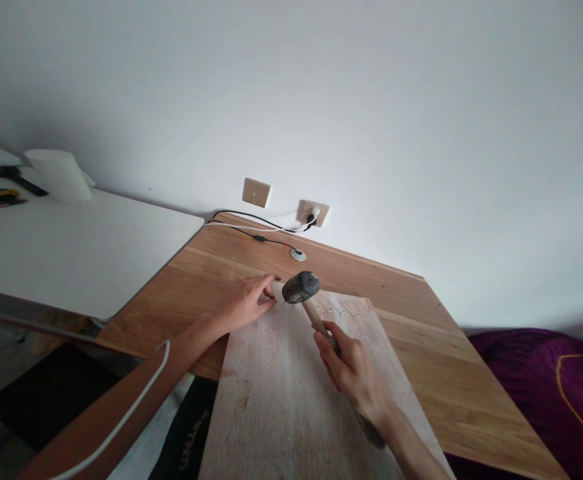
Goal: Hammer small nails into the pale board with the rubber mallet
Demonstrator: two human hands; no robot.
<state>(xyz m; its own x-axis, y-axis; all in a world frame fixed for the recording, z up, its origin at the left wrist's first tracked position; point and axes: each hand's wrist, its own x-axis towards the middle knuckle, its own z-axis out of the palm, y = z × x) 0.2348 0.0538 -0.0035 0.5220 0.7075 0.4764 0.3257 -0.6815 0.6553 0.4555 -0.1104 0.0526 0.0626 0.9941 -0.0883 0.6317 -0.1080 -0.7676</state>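
1. Where the board [276, 393] lies flat on the table [421, 333], its near end overhanging the table's edge toward me, my right hand [354, 373] is clenched round the wooden handle of the hammer [301, 288].
2. The hammer's dark head sits low over the board's far edge, just beside my left fingertips; whether it touches the wood I cannot tell.
3. My left hand [246, 303] rests at the board's far-left corner with its fingers drawn together on it; whether they pinch anything small I cannot tell.
4. A white cord [131, 407] runs along my left forearm.
5. Behind the board, a wall socket [312, 213] has cables [251, 230] trailing over the table.
6. To the left stands a white desk [71, 247] bearing a white roll [59, 175]; to the right, a purple cushion [536, 380] lies beside the table.
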